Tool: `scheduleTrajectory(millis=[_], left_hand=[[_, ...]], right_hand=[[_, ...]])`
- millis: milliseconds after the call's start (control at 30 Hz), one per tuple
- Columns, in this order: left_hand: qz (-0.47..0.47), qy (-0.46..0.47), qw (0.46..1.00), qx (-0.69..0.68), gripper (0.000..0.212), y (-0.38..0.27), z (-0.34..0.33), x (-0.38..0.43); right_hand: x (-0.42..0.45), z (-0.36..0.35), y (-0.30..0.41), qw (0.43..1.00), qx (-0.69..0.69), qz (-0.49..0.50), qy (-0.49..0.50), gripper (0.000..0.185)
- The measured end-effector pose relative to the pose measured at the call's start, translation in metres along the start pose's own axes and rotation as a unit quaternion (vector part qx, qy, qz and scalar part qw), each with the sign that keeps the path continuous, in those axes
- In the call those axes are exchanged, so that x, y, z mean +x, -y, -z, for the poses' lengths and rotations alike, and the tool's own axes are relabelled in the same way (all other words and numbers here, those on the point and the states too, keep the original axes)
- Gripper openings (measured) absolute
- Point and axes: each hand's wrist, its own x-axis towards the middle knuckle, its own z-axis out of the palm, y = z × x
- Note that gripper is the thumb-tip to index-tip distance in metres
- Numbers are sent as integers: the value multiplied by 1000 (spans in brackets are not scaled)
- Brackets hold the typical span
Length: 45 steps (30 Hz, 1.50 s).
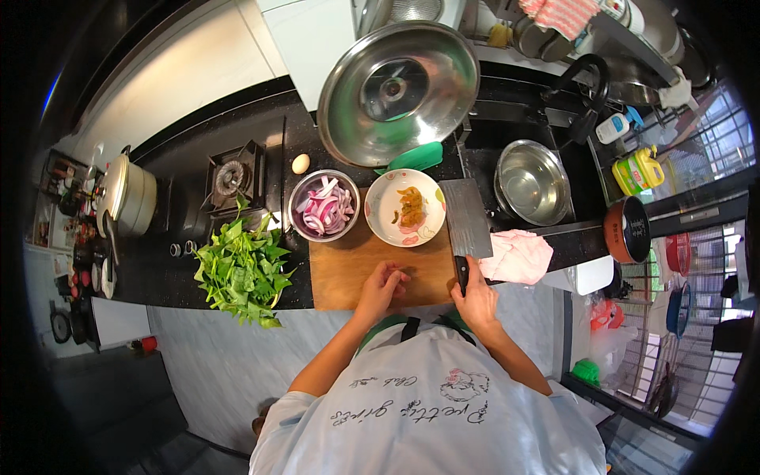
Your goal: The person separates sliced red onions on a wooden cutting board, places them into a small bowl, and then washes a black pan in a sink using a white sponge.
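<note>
My right hand (478, 301) grips the black handle of a kitchen cleaver (468, 217). Its broad steel blade points away from me at the right edge of a wooden cutting board (380, 261). Over the board's near side is my left hand (381, 288), fingers loosely curled, with nothing visible in it. A floral-rimmed white bowl (380, 205) on the far part of the board holds chopped yellowish-brown food (411, 208). To its left, a steel bowl (292, 222) contains sliced red onion (325, 208).
Leafy greens (243, 270) overhang the counter's front edge at left, near a gas burner (233, 177). An egg (301, 163) lies behind the onion bowl. A large steel lid (344, 89) leans at the back. Right are a pink cloth (516, 256) and a steel basin (534, 184) in the sink.
</note>
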Motion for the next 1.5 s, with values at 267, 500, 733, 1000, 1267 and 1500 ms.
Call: scheduleTrajectory(millis=[267, 500, 733, 1000, 1267, 1500], left_hand=[[-73, 0, 997, 31, 29, 1, -19, 16], [-201, -26, 946, 252, 34, 15, -25, 11], [-192, -72, 884, 419, 55, -17, -56, -16], [-252, -165, 875, 379, 44, -35, -94, -21], [-231, -142, 902, 336, 40, -38, -237, 48], [-236, 24, 888, 394, 37, -58, -367, 110]], right_hand=[[7, -17, 33, 999, -41, 36, -1, 70], [11, -21, 36, 985, 104, 88, 103, 64], [21, 47, -37, 959, -12, 281, -34, 24], [59, 231, -286, 901, -133, -103, -399, 29], [142, 263, -491, 936, -124, -329, -4, 85], [175, 252, -503, 967, -191, -78, 152, 57]])
